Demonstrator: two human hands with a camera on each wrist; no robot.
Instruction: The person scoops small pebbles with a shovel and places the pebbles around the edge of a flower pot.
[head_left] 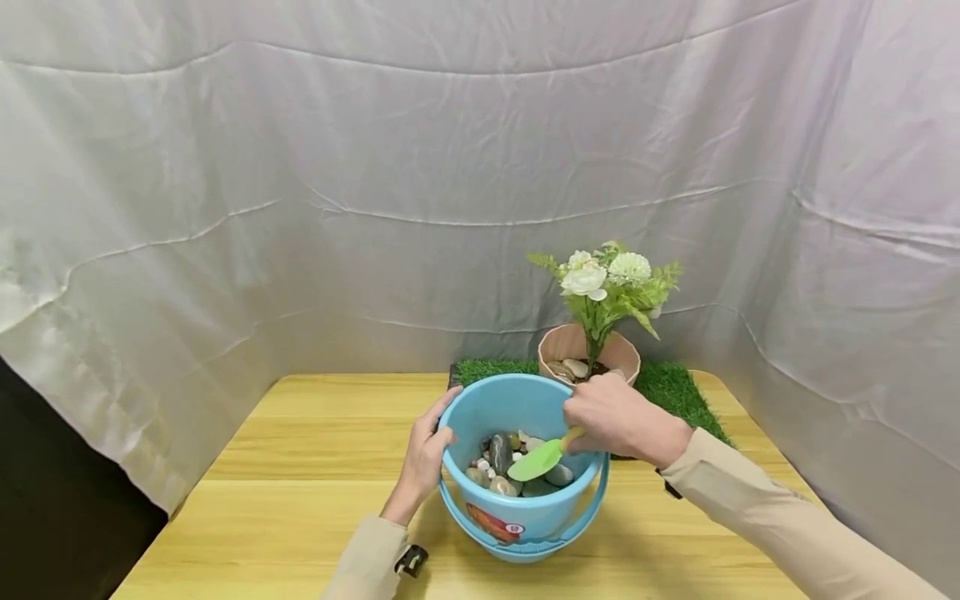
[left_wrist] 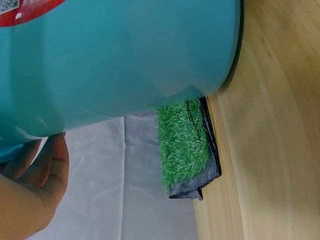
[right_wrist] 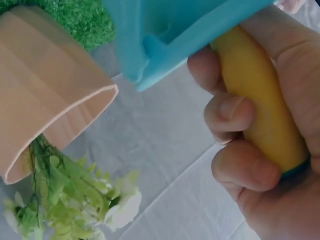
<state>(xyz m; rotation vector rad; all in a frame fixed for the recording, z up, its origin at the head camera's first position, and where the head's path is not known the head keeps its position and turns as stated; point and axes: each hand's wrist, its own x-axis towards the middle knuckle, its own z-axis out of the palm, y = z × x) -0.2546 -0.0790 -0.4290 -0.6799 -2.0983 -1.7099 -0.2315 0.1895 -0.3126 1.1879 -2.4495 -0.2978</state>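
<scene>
A light blue bucket stands on the table with several stones inside, grey, white and tan. My left hand grips the bucket's left rim, thumb over the edge and fingers along the outer wall. In the left wrist view, fingers touch that wall. My right hand holds a small garden trowel by its yellow handle, fingers curled round it. The trowel's green blade reaches over the stones inside the bucket; whether it touches them I cannot tell.
Behind the bucket, a pinkish pot with stones and white artificial flowers stands on a green grass mat. The bucket's handle hangs down in front. Grey cloth encloses the wooden table at the back and sides.
</scene>
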